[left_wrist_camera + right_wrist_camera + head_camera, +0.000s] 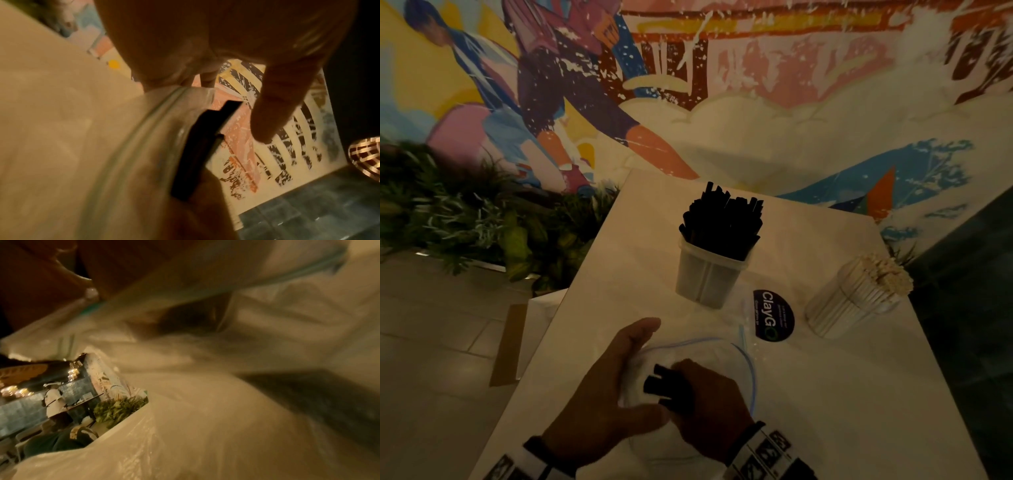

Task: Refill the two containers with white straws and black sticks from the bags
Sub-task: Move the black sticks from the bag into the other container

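- Nearest the camera, a person's right hand [709, 404] reaches into the mouth of a clear zip-top bag [748, 363] on a white table [842, 394], knuckles up and fingers curled around a small bundle of black sticks [659, 382] whose squared ends poke out toward the left.
- The left hand [606, 387] sits just beside it, palm turned inward against the bag's left side, fingers extended along the plastic and thumb stretched toward the right hand; it steadies the bag rather than clenching it.
- From the left wrist camera, the bag's ridged seal [144, 129] curves past the black stick ends [197, 146], with the left thumb [273, 110] pointing straight down and clear of the plastic.
- The right wrist camera is largely smothered by blurred, wrinkled plastic [205, 418]; the fingers cannot be made out there.
- Both wrists wear bands with black-and-white marker patterns [767, 448].
- Just beyond the bag, a round dark "ClayGo" sticker [773, 316] lies flat on the table.
- Further back stands a translucent square container [705, 279], upright and packed with black sticks [722, 219] that rise well above its rim.
- To its right, near the table's edge, a clear round container [852, 301] holds a dense bundle of white straws [883, 274].
- Behind the table, green foliage [465, 212] fills the left side and a colourful mural [688, 85] covers the wall.
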A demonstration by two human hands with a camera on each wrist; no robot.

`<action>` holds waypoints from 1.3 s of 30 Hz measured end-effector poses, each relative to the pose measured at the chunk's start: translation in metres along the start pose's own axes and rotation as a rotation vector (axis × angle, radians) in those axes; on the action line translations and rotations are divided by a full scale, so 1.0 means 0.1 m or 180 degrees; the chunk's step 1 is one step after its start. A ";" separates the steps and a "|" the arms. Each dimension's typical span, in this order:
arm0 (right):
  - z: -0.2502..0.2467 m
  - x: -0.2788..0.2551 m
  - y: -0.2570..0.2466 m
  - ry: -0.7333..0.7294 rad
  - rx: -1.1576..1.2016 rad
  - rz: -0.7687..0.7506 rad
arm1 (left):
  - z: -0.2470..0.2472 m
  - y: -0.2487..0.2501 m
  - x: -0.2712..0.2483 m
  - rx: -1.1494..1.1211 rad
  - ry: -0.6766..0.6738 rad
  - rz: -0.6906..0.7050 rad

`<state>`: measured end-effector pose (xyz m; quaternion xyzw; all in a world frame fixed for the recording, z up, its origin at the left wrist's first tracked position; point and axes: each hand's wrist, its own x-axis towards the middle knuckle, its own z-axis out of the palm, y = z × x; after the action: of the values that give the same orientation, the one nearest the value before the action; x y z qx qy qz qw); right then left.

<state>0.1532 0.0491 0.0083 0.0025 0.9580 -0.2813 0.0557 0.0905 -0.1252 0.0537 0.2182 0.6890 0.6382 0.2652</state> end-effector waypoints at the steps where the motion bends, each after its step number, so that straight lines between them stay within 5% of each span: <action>1: -0.02 0.02 0.02 0.0012 0.0142 0.0042 | -0.01 0.01 0.01 0.0373 -0.0037 -0.0041; 4: -0.13 0.07 0.03 0.0179 0.0815 0.0189 | -0.03 0.01 0.05 0.0554 0.0000 -0.0315; 7: -0.22 0.12 -0.02 -0.0020 0.0797 -0.0190 | 0.04 0.00 0.10 0.0254 -0.0150 -0.0409; 11: -0.16 0.06 -0.03 0.0186 0.0586 -0.0571 | 0.19 -0.03 0.20 0.1053 0.0225 0.0481; 16: -0.22 0.01 0.04 0.0943 0.0646 -0.0422 | 0.20 -0.06 0.24 0.1486 0.0630 0.0842; 18: -0.25 0.02 0.07 0.0716 0.0919 -0.0220 | 0.20 -0.04 0.24 0.1583 0.0648 0.0954; 25: -0.32 -0.02 0.08 0.0923 0.1459 -0.0314 | 0.20 -0.03 0.24 0.1648 0.0720 0.0977; 39: -0.34 -0.03 0.02 0.0919 0.1071 -0.0297 | 0.16 -0.07 0.24 0.1677 0.0730 0.0731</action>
<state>0.1528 0.0689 0.0363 0.0077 0.8947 -0.4361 -0.0962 0.0829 -0.0988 0.0444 0.2825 0.8270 0.4839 0.0462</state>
